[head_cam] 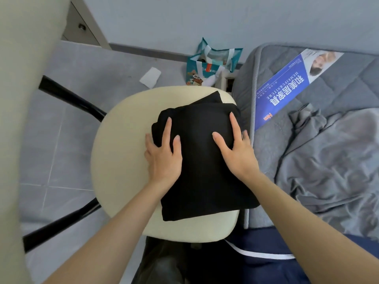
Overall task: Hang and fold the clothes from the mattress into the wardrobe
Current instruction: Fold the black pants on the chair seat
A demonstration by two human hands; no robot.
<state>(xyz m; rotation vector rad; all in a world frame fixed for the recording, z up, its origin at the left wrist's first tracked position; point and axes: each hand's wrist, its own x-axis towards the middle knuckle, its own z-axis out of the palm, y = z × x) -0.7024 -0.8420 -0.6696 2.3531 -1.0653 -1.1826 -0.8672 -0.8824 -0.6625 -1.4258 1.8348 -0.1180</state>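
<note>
A folded black garment [201,177] lies on the cream seat [119,160] of a chair. My left hand [164,154] rests on the garment's left edge, fingers straight, with the thumb over the side of the fold. Flat on the garment's right part lies my right hand [235,148], its fingers straight and spread. To the right, a crumpled grey garment [332,160] sits on the grey mattress [266,78]. The wardrobe is not in view.
Black chair arms [69,95] reach out to the left over the grey tiled floor. A teal paper bag [211,62] and a white scrap [150,77] lie by the far wall. A blue label [285,89] lies on the mattress. A cream panel [20,119] fills the left edge.
</note>
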